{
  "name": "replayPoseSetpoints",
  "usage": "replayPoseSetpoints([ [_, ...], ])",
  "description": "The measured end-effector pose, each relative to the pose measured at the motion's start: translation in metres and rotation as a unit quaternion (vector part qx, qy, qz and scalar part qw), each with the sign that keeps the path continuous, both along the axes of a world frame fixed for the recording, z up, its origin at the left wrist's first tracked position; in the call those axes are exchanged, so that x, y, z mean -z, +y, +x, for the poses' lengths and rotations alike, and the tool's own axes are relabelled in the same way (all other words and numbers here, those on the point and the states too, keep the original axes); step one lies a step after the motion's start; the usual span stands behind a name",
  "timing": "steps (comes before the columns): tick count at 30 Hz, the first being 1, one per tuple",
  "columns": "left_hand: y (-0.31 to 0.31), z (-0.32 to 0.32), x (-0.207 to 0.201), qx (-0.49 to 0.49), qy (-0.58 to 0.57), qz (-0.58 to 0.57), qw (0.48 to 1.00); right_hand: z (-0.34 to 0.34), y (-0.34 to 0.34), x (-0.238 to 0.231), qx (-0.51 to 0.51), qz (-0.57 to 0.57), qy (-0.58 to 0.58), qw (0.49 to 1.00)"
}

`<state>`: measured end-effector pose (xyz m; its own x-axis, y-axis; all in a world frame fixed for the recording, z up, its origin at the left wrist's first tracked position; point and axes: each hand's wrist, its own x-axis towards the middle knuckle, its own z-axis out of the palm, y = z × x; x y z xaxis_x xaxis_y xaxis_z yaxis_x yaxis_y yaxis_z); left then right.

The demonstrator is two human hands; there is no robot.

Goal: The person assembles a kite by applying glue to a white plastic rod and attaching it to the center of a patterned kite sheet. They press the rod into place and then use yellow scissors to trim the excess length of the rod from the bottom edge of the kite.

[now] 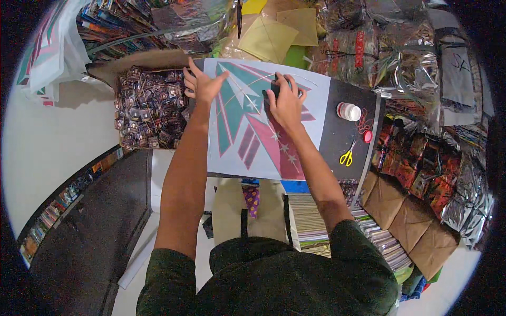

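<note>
A white kite sheet (311, 113) with green and pink shapes and small white stars lies on a dark tabletop. A thin spine stick (245, 96) runs diagonally over it, and a thin curved stick (258, 79) arches across its upper part. My left hand (204, 84) is over the sheet's upper left edge, fingers spread and thumb pointing right. My right hand (287, 102) rests on the upper middle of the sheet beside the curved stick, fingers bent and apart. Neither hand visibly grips anything; the right fingertips' contact with the stick is unclear.
Right of the sheet are a white jar (348, 111), a red cap (367, 137), red thread (363, 124) and yellow-handled scissors (347, 157). A box of small bundled packets (150, 108) stands left. Plastic-wrapped bundles (377, 50) crowd the back and right; yellow paper squares (269, 38) lie behind.
</note>
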<state>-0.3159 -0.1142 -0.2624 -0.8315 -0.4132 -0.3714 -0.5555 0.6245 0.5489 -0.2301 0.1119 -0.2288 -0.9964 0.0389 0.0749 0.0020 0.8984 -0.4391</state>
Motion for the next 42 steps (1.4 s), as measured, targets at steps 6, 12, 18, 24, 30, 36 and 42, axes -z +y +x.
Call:
replayPoseSetpoints([
  [6, -0.004, 0.0, 0.012, 0.002, 0.033, -0.002, 0.999, -0.002, 0.012, 0.004, 0.021, 0.041, 0.009, 0.999],
  [12, 0.002, 0.0, 0.002, -0.003, 0.001, -0.008, 1.0, 0.001, 0.027, 0.006, 0.053, 0.053, 0.023, 0.997],
  [18, 0.0, -0.001, 0.004, -0.005, -0.004, -0.009, 1.0, 0.003, 0.039, 0.003, 0.07, 0.061, 0.018, 0.996],
  [24, -0.003, -0.001, 0.016, 0.004, 0.018, -0.043, 0.999, 0.006, 0.056, 0.013, 0.076, 0.076, 0.025, 0.994],
  [30, -0.003, -0.002, 0.012, 0.005, 0.006, -0.039, 0.999, 0.01, 0.064, 0.01, 0.081, 0.076, 0.009, 0.994],
  [36, -0.003, -0.002, 0.009, 0.004, 0.001, -0.007, 1.0, 0.017, 0.076, 0.013, 0.095, 0.065, 0.006, 0.993],
  [42, -0.007, -0.002, 0.021, 0.003, 0.028, -0.005, 1.0, 0.024, 0.087, 0.017, 0.097, 0.077, 0.005, 0.992],
])
